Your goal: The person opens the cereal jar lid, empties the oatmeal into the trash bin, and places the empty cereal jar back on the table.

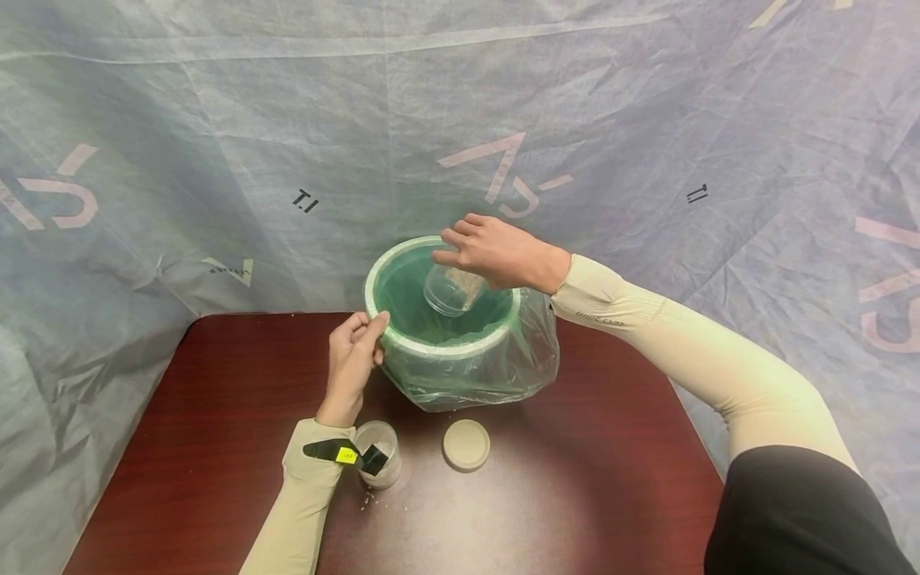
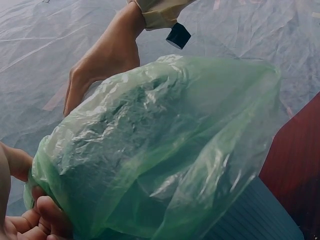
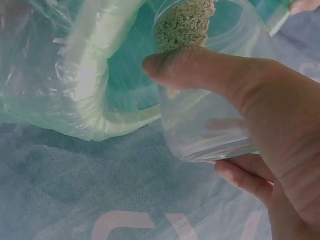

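Tabletop (image 1: pixel 216 399), dark red, begins my sweep at the left, its edge meeting the hanging cloth (image 1: pixel 65 335). Next is the left hand (image 1: pixel 350 351), thumb and fingers pinching the green bag (image 1: pixel 467 391) at the left rim of the bin (image 1: pixel 370 291). My head view gives that pinch from above; the left wrist view adds the bag's hem and the bin's ribbed blue side below it. Just beside the left wrist stands an uncovered jar (image 1: pixel 388 477), partly masked by the black wrist camera (image 1: pixel 374 460), with crumbs (image 1: pixel 370 501) near it.

Rightward, the clear container (image 3: pixel 187 135) is over the bin's opening, tilted, gripped by the right hand (image 1: pixel 503 251). From the head I can't see that thumb; the right wrist view shows it across the container's side, with pale grains (image 3: pixel 185 27) near the mouth. In the left wrist view the bag hides the container.

For room, I have open bin mouth between the left hand and the container. Behind, the cloth hangs close to the far rim. A round cream lid (image 1: pixel 466 445) lies on the near side, apart from the bag. Far right, the pale sleeve (image 1: pixel 690 343) crosses the table's right edge.
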A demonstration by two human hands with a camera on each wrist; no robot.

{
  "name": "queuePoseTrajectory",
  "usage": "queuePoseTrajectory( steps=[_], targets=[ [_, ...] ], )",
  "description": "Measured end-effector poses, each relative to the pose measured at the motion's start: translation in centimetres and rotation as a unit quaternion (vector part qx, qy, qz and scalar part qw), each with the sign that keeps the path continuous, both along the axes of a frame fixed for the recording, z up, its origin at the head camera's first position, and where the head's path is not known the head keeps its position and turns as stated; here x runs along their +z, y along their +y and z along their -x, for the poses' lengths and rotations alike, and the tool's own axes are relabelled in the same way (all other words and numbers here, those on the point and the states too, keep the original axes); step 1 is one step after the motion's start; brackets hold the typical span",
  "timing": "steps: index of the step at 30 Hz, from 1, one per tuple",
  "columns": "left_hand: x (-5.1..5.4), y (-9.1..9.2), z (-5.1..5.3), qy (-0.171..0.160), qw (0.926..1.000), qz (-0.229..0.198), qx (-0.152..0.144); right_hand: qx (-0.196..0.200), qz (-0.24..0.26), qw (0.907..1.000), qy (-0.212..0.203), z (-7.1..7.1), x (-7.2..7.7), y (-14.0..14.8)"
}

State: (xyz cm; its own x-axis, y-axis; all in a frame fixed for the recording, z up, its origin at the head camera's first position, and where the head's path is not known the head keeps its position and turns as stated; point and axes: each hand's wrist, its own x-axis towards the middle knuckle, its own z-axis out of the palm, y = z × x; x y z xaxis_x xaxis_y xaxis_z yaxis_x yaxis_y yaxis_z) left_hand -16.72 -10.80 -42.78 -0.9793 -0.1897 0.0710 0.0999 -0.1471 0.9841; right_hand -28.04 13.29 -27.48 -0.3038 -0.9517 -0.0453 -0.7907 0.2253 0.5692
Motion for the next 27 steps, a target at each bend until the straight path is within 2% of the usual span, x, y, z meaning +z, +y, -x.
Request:
queuePoseTrajectory(
  steps=[14,27],
  targets=[
    [0.00,0.05,0.08,-0.002,1.0000,-0.006,0.004,0.000,-0.001,1.0000,-0.001,0.17,-0.29,-0.05],
    [0.03,0.12,0.08,-0.005,0.9999,-0.008,0.004,-0.022,-0.048,0.9985,0.014,-0.16,-0.03,-0.59]
  ],
)
